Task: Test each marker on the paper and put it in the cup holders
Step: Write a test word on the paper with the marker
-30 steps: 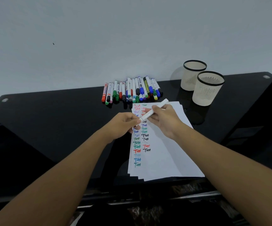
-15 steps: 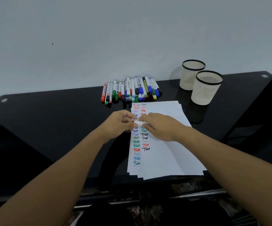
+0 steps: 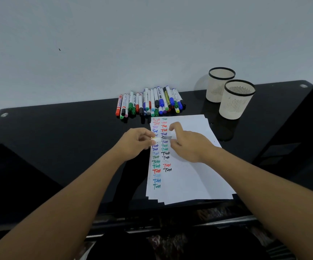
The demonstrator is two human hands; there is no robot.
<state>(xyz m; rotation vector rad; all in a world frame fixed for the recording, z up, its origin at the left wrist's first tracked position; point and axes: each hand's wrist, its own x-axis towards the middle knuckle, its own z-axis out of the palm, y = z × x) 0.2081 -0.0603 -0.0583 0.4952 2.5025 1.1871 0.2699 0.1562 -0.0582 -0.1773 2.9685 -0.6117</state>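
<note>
Our left hand (image 3: 135,141) pinches the marker (image 3: 155,141); our right hand (image 3: 187,145) grips its blurred cap. An exposed tip may smudge the paper (image 3: 193,177).

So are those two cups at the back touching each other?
Cannot tell. In the head view the nearer cup overlaps the farther cup, hiding where their sides would meet, so no contact or gap shows.

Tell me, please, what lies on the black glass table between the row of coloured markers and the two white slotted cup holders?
In the head view, only bare black glass table separates the coloured markers from the white slotted cup holders.
</note>
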